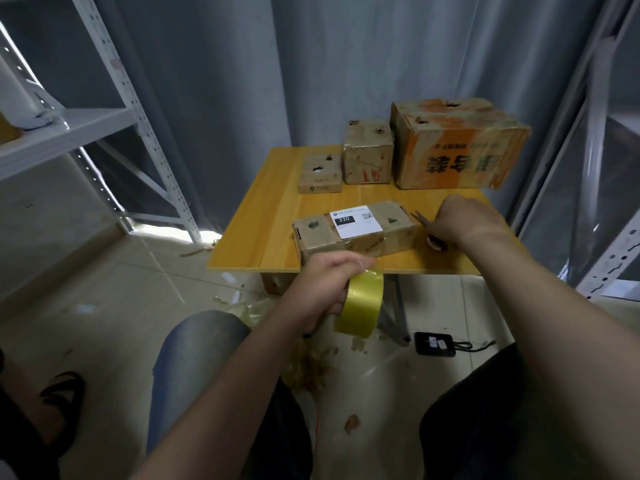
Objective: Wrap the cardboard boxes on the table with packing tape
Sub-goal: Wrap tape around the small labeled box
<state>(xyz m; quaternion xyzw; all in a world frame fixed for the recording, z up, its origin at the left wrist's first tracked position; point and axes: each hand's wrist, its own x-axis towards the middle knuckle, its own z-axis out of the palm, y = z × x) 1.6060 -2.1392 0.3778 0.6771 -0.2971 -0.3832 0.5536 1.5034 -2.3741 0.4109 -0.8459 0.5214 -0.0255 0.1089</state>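
A long cardboard box (356, 233) with a white label reading 220 lies near the front edge of the small wooden table (266, 223). My left hand (323, 289) grips a roll of yellow packing tape (362, 303) just below the table's front edge, in front of the box. My right hand (464, 223) holds scissors (424, 220) at the box's right end, blades pointing toward the box. Three more cardboard boxes stand at the table's back: a small flat one (320, 174), a medium one (367, 157) and a large orange-printed one (457, 147).
Grey metal shelving (114, 109) stands at the left and more at the right (609, 202). A grey curtain hangs behind the table. Tape scraps (308, 368) litter the tiled floor, and a black device (434, 344) with a cable lies there. My knees frame the bottom.
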